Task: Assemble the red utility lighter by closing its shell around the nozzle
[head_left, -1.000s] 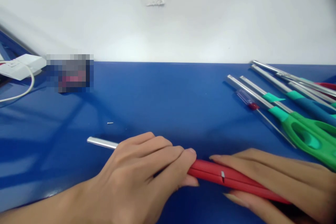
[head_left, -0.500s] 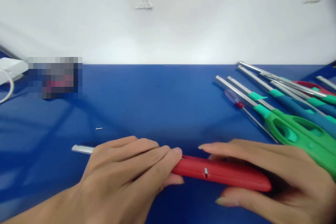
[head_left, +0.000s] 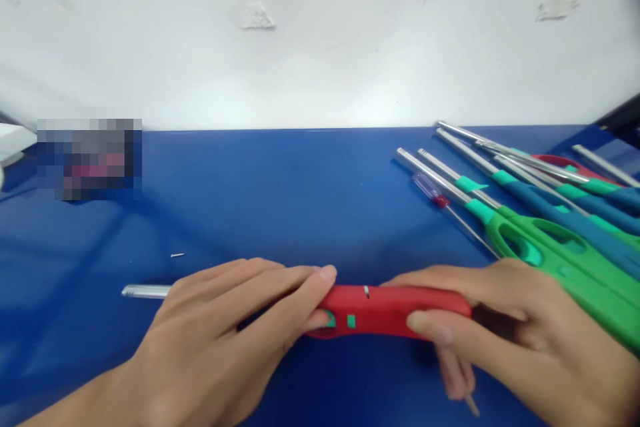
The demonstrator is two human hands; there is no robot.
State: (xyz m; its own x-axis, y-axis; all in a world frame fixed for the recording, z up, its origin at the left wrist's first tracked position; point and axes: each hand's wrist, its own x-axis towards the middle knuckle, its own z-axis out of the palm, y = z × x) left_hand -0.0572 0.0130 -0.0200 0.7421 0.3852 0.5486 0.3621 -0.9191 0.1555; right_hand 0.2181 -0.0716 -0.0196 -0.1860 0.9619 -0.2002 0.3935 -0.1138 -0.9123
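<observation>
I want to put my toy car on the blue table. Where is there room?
The middle of the table is bare, between the blurred box and the pile of lighters. The right side is crowded, and both hands hold the red lighter in front.

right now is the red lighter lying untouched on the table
No, both hands grip it: the left hand covers the nozzle end of the red lighter and the right hand holds its handle.

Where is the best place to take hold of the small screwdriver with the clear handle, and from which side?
Grip the small screwdriver's clear handle, its thickest part, from above and the left: a silver lighter tube lies close along its right side, and the thin shaft offers little to pinch.
</observation>
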